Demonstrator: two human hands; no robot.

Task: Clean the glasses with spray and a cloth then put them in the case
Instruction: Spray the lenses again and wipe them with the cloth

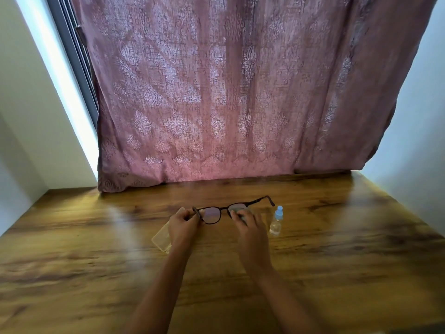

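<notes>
Dark-framed glasses [212, 215] are held above the wooden table [337, 249] with their arms unfolded. My left hand [181, 229] grips the frame at its left hinge. My right hand [248, 225] pinches a grey cloth [237, 209] over the right lens, which the cloth mostly hides. A small clear spray bottle [276, 221] with a light blue cap stands upright just right of my right hand. A clear, translucent case [162, 236] lies flat on the table, partly under my left hand and wrist.
A patterned pink curtain [216, 92] hangs down to the table's back edge. Pale walls close in on both sides. Bare wood stretches left, right and toward me.
</notes>
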